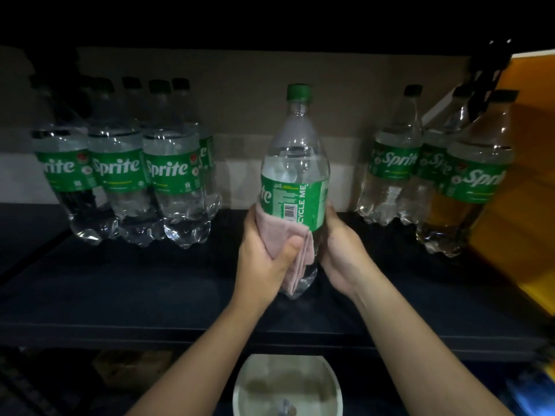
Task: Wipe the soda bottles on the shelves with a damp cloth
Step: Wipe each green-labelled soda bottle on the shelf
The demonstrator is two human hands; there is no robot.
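The dark blue shelf [126,283] fades into shadow, the bottle caps at upper left hard to make out. At frame centre a clear plastic green-labelled soda bottle [295,163] stands upright, cap up, its base hidden behind the folded pink cloth [295,244]. The left hand [264,253] presses that cloth around the bottle, and the right hand [342,253] grips its lower side.

Dark shelf [120,283], seen from above and in front. At back left, a cluster of clear soda bottles [168,181] with green labels, standing close together. At back right, three more such bottles [393,169]. Between the clusters, bare dark shelf surface.
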